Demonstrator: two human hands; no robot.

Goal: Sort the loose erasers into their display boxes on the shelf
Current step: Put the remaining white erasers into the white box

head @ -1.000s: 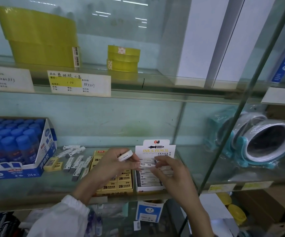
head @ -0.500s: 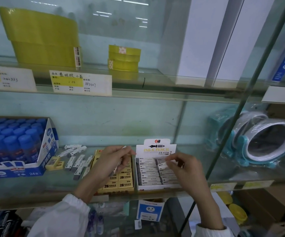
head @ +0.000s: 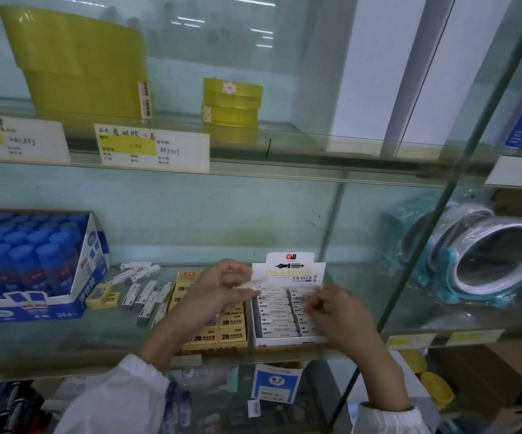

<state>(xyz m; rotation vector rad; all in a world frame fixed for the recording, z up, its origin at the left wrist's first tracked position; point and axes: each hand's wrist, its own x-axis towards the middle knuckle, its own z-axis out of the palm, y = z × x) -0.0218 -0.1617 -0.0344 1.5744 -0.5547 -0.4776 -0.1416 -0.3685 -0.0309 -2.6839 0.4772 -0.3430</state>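
Observation:
A white "Ink & Pencil Eraser" display box (head: 287,270) stands on the middle glass shelf, holding rows of white-and-grey erasers. Left of it sits a yellow 2B eraser box (head: 219,335). My left hand (head: 219,288) hovers over the yellow box, pinching a white eraser (head: 251,282) that points toward the white box. My right hand (head: 336,310) rests on the white box's right column, fingertips on an eraser there. Several loose white-and-grey erasers (head: 142,294) and two small yellow erasers (head: 103,296) lie further left.
A blue box of glue sticks (head: 34,264) fills the shelf's left end. Wrapped teal mirrors (head: 485,255) sit at the right behind a slanted glass edge (head: 422,245). Yellow tape rolls (head: 231,100) and price labels (head: 151,148) are on the upper shelf.
My right hand carried its eraser from the box's middle down to the right column. My left hand lifted slightly, still holding its eraser, now pointing toward the white box.

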